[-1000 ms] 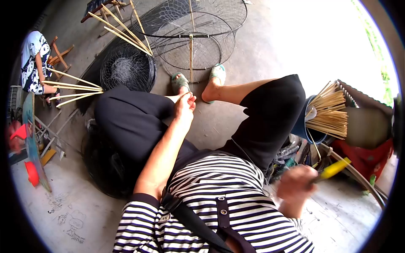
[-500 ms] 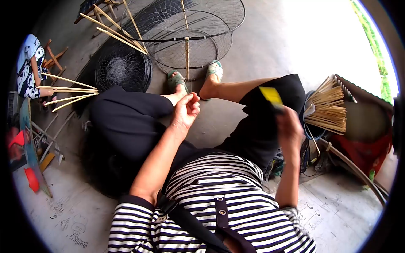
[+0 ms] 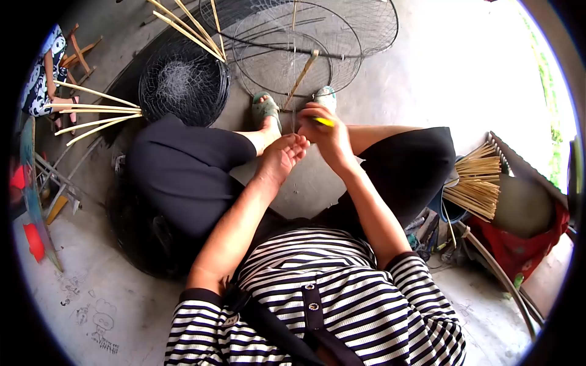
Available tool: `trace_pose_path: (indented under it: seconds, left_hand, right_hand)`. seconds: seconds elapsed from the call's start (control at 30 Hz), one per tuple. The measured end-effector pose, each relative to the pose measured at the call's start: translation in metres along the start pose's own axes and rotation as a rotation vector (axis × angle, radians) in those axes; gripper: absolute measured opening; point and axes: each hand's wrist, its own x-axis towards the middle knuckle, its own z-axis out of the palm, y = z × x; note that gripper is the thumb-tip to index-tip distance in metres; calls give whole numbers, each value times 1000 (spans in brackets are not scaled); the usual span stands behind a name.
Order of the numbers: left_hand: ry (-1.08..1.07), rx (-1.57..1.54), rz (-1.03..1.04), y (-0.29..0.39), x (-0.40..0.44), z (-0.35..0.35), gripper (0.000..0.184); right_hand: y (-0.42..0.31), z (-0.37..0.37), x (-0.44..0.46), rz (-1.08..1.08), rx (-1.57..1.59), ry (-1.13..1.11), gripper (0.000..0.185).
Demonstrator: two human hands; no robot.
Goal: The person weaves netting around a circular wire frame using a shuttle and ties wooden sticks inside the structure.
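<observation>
My right hand [image 3: 329, 139] is closed around a small yellow-and-black tool [image 3: 323, 121]; its exact kind is hidden by my fingers. Right beside it, my left hand [image 3: 282, 160] is palm up with fingers curled in a pinch on a thin pale line [image 3: 293, 104]. That line runs up from my fingertips toward a hooped net cage [image 3: 287, 46] by my feet. A short bamboo stick [image 3: 301, 79] stands tilted at the near side of the cage.
Left of my feet sits a round black net bundle [image 3: 183, 82], with bamboo sticks [image 3: 195, 33] beyond it. More sticks [image 3: 101, 111] jut out past my left knee. A blue bucket [image 3: 441, 204] of bamboo sticks [image 3: 476, 183] stands at right. Another person [image 3: 46, 73] sits at far left.
My right hand has swung in from beside my right knee to my left hand, bringing the yellow-and-black tool. The short stick now tilts. The view has shifted slightly.
</observation>
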Motion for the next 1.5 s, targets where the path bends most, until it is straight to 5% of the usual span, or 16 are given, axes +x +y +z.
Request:
trace_pose_path:
  seconds: [0.07,0.17,0.27,0.3,0.37,0.43,0.57,0.7,0.8,0.9,1.03,1.2,1.3,1.33,1.4,1.5]
  left_hand:
    - [15,-160,-27,6,3,4,18]
    - [-105,-334,-34,9,11,5,16]
    - [-32,-310,-12,7,8,7,16]
    - [-47,-291,-10,8,7,8,16]
    - [-18,-233,-21,6,3,6,15]
    - [49,-155,-31,4,5,10,14]
    - [-42,141,118,5,0,37,8]
    - [-24,404,317,-12,18,45,9]
    - [12,474,349,-22,23,47,9]
    - [-51,412,329,-21,24,46,10]
    - [-65,232,279,-16,28,42,9]
    - [-291,-403,-25,-12,18,65,11]
    - [-433,-520,-153,-9,-3,78,10]
    - [-424,-501,-140,-12,-7,72,10]
    - [-353,-431,-113,-19,-13,53,8]
    - [-194,-223,-92,-28,-26,34,9]
  right_hand:
    - [-20,-27,-22,-123,-274,132,17]
    - [5,-11,-57,102,-888,-346,14]
    - [10,-13,-56,366,-686,-292,16]
    - [9,-21,-56,276,-586,-121,17]
    - [-23,-51,-56,332,311,52,30]
    - [-47,-76,-66,102,726,217,45]
    - [-64,-105,-113,135,1083,-92,34]
    - [-50,-114,-141,186,872,-133,13]
    - [-79,-142,-143,-77,-133,135,18]
    - [-112,-187,-167,-86,798,280,6]
    - [-151,-264,-245,-630,971,396,20]
    - [-162,-317,-298,-373,794,900,16]
    - [-103,-341,-307,-143,439,1171,19]
    - [-88,-325,-284,-10,-51,1262,19]
    - [-76,-280,-230,57,-304,1123,20]
    - [-72,-184,-143,79,-298,519,25]
